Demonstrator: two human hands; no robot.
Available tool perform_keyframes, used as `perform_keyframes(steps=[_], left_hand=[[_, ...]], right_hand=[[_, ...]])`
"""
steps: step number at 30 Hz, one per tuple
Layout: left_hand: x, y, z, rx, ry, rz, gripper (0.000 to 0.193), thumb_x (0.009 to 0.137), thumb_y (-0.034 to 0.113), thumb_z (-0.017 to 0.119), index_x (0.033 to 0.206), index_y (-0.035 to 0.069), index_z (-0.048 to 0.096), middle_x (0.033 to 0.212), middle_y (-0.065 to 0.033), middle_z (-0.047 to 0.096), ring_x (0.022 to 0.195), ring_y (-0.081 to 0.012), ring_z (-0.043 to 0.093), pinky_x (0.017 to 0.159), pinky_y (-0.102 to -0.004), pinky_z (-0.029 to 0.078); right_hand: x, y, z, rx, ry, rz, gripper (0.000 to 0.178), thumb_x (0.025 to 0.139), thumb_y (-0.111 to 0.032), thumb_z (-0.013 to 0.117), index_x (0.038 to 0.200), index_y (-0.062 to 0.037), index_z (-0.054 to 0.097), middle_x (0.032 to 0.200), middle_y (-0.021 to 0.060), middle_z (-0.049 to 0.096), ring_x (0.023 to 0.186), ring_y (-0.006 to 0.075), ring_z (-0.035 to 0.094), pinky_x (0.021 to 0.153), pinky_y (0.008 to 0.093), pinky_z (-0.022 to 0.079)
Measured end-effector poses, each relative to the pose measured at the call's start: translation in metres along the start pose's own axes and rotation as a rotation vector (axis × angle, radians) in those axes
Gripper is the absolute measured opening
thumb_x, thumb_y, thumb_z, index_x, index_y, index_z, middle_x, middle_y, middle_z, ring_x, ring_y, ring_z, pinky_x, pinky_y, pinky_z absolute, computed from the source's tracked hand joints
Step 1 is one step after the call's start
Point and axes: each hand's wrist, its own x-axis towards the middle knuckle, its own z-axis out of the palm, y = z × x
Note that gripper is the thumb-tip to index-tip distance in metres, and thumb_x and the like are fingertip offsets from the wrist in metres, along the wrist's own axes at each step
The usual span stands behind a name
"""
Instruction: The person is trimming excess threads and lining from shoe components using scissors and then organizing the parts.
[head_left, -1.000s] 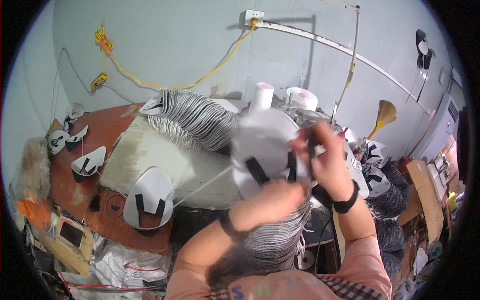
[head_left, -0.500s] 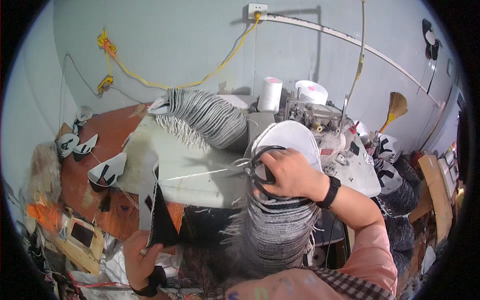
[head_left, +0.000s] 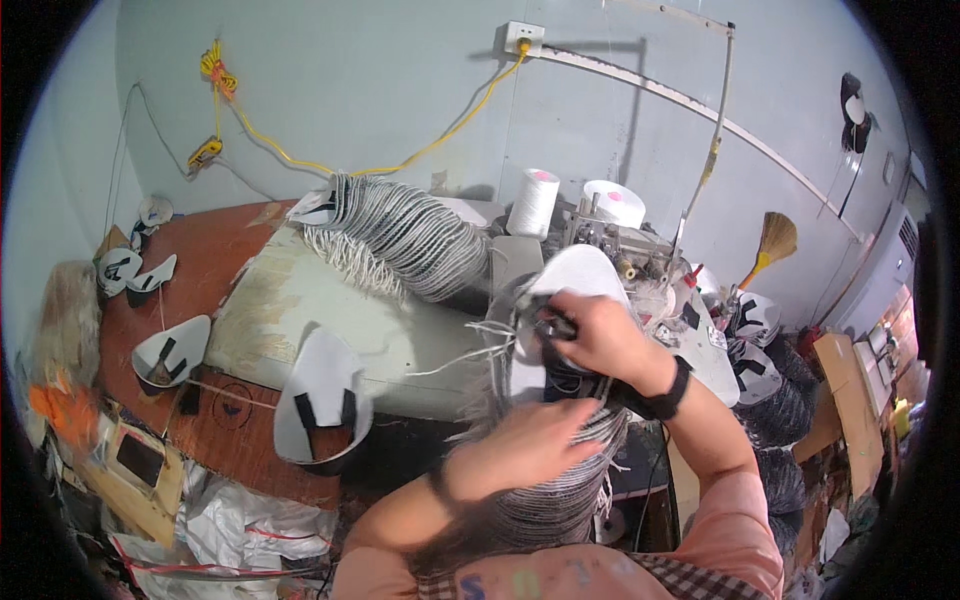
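Note:
My right hand (head_left: 610,345) is closed on black-handled scissors (head_left: 558,330), slightly blurred. It is over the rounded white top piece (head_left: 575,270) of a tall stack of fabric pieces (head_left: 545,500) with grey and white layered edges. Loose white thread ends (head_left: 450,360) trail from the stack's left side. My left hand (head_left: 535,440) reaches across the stack, below the scissors, with its fingers stretched out and blurred. It seems to hold nothing; whether it touches the stack I cannot tell. A curved white piece with black strips (head_left: 292,435) is at the worktable's front edge, left of my hands.
Another row of layered pieces (head_left: 410,240) lies across the pale worktable (head_left: 410,375). White thread cones (head_left: 534,203) stand beside a sewing machine (head_left: 610,240). More white pieces (head_left: 195,335) hang on threads over the brown board (head_left: 235,265). Further stacks (head_left: 775,420) are at the right.
My left hand has let go of the black-and-white piece and swung right to the stack. That piece now rests at the table edge. The taut thread between it and the scissors has gone slack.

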Motion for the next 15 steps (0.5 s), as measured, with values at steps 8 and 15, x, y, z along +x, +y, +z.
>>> perform_keyframes(steps=[8, 15], left_hand=[[-0.202, -0.033, -0.056, 0.375, 0.512, -0.722, 0.015, 0.074, 0.019, 0.066, 0.080, 0.004, 0.065, 0.066, -0.0166, 0.059, 0.058, -0.0309, 0.059, 0.052, -0.0371, 0.043], [-0.130, 0.035, -0.086, -0.090, 1.028, -0.123, 0.020, 0.067, 0.015, 0.070, 0.071, -0.003, 0.060, 0.059, -0.0082, 0.055, 0.054, -0.0188, 0.053, 0.052, -0.0285, 0.039]], right_hand=[[0.002, -0.005, 0.007, -0.056, -0.080, -0.085, 0.044, 0.070, -0.037, 0.070, 0.098, -0.0058, 0.057, 0.076, 0.0145, 0.062, 0.070, 0.0331, 0.062, 0.064, 0.0406, 0.049], [-0.001, -0.009, 0.011, -0.278, -0.226, -0.036, 0.047, 0.069, -0.035, 0.071, 0.099, -0.0020, 0.056, 0.078, 0.0132, 0.062, 0.069, 0.0324, 0.061, 0.062, 0.0367, 0.047]])
